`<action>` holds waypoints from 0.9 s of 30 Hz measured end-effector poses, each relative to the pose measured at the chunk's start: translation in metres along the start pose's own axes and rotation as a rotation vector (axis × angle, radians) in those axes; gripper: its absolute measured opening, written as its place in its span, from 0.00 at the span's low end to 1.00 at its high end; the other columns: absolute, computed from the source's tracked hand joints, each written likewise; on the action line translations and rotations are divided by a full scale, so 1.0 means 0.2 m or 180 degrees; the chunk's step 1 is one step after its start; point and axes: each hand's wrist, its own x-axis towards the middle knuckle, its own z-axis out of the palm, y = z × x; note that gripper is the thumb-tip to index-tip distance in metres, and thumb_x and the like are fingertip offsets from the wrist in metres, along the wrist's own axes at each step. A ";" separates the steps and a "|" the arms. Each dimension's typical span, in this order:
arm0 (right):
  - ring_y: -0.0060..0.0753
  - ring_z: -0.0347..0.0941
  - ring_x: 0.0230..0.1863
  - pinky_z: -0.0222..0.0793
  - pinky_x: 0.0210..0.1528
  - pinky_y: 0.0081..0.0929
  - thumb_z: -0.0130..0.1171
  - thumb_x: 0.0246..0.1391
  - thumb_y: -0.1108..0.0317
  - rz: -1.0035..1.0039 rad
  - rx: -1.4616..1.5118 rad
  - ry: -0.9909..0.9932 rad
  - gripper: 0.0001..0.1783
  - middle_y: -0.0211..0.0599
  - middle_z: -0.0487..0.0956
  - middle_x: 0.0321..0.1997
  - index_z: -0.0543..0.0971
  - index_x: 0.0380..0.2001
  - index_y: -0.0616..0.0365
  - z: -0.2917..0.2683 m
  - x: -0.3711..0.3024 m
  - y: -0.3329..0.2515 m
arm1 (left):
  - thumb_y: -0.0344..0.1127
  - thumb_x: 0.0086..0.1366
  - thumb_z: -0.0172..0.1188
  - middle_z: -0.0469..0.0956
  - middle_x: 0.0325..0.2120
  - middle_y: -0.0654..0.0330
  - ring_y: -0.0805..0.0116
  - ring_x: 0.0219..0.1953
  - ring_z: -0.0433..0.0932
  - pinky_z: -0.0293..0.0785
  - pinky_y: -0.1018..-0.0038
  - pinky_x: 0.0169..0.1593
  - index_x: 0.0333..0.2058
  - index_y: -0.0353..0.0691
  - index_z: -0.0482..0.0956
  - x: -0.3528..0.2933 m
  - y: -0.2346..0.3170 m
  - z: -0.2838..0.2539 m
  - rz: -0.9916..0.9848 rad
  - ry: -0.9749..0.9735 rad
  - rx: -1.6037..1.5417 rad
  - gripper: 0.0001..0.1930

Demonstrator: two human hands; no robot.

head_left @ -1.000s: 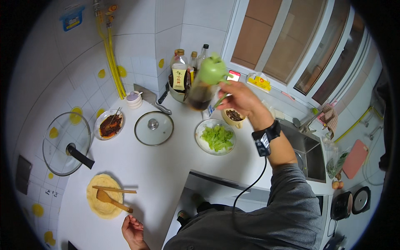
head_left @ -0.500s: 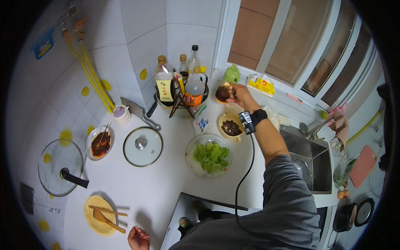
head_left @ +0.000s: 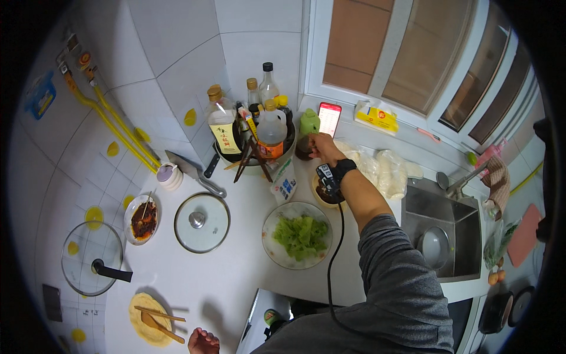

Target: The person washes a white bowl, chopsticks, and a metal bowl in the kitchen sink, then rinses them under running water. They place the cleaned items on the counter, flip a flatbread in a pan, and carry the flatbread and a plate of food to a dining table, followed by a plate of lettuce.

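My right hand [head_left: 323, 147] reaches to the back of the counter, its fingers closed on a dark brown round object [head_left: 303, 148], partly hidden by the hand, whose kind I cannot make out. Just behind it stand a green figure-like object [head_left: 309, 122] and a phone [head_left: 329, 118] with a lit screen. Under my wrist, a yellow bowl [head_left: 318, 196] of dark pieces is partly covered. Lettuce [head_left: 302, 236] lies on a plate [head_left: 274, 259] nearer me. At the lower left my left hand [head_left: 203, 342], loosely curled with nothing in it, is beside a flatbread [head_left: 141, 336] bearing wooden utensils [head_left: 156, 324].
Bottles [head_left: 271, 127] crowd a container at the back. A cleaver [head_left: 194, 177], a glass lid [head_left: 201, 227] and a dish of red sauce [head_left: 141, 219] lie to the left. Plastic bags [head_left: 389, 171] and a sink [head_left: 424, 224] are at right. A cable [head_left: 336, 253] hangs from my wrist.
My right hand has moved a little toward me and left with the dark object, over the bowl's back edge. The phone now shows behind it. The whole view has shifted slightly.
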 end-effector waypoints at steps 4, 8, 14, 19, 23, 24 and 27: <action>0.21 0.59 0.14 0.64 0.15 0.24 0.52 0.46 0.65 -0.0058 0.0156 -0.0008 0.07 0.29 0.67 0.17 0.69 0.26 0.57 0.00 0.06 0.02 | 0.36 0.57 0.48 0.73 0.16 0.65 0.73 0.18 0.69 0.63 0.77 0.21 0.23 0.42 0.72 0.01 -0.02 0.01 0.0127 0.0436 0.0132 0.08; 0.21 0.60 0.14 0.65 0.16 0.23 0.52 0.44 0.67 -0.0120 0.0073 0.0008 0.06 0.29 0.68 0.18 0.69 0.26 0.56 0.01 0.09 0.02 | 0.36 0.57 0.48 0.72 0.16 0.65 0.73 0.18 0.69 0.63 0.77 0.21 0.24 0.42 0.72 0.00 -0.04 0.00 0.0174 0.0457 0.0141 0.07; 0.20 0.59 0.13 0.64 0.14 0.22 0.52 0.43 0.68 -0.0231 0.0104 -0.0057 0.05 0.29 0.68 0.16 0.70 0.24 0.56 -0.02 0.23 0.10 | 0.37 0.56 0.48 0.72 0.17 0.65 0.73 0.18 0.68 0.63 0.77 0.21 0.24 0.42 0.71 -0.05 -0.07 0.02 0.0254 0.0581 0.0118 0.07; 0.37 0.71 0.30 0.71 0.31 0.35 0.45 0.51 0.57 -0.0613 -0.0560 -0.0486 0.16 0.39 0.72 0.32 0.67 0.39 0.56 -0.19 0.50 0.29 | 0.35 0.54 0.50 0.68 0.17 0.64 0.71 0.17 0.64 0.61 0.78 0.20 0.23 0.42 0.67 -0.16 -0.12 -0.02 0.0366 0.1278 -0.0139 0.05; 0.35 0.69 0.40 0.68 0.35 0.32 0.45 0.53 0.53 -0.0870 -0.0029 0.0065 0.27 0.33 0.69 0.43 0.54 0.53 0.49 -0.40 0.40 0.26 | 0.28 0.53 0.53 0.69 0.21 0.61 0.71 0.18 0.67 0.64 0.77 0.21 0.33 0.40 0.69 -0.25 -0.10 -0.09 0.0987 0.1171 -0.0080 0.07; 0.32 0.68 0.38 0.67 0.36 0.30 0.48 0.51 0.50 -0.1064 0.0041 0.0176 0.26 0.30 0.69 0.42 0.60 0.51 0.49 -0.42 0.33 0.23 | 0.29 0.54 0.54 0.69 0.19 0.61 0.71 0.18 0.67 0.64 0.77 0.21 0.28 0.40 0.69 -0.27 -0.09 -0.11 0.1133 0.1297 0.0063 0.04; 0.27 0.67 0.36 0.63 0.35 0.23 0.51 0.49 0.49 -0.1118 -0.0433 0.0113 0.21 0.29 0.70 0.37 0.71 0.38 0.55 -0.29 0.09 0.08 | 0.34 0.55 0.55 0.68 0.15 0.63 0.70 0.18 0.67 0.65 0.76 0.22 0.21 0.41 0.68 -0.32 -0.08 -0.18 0.1233 0.1397 -0.0421 0.08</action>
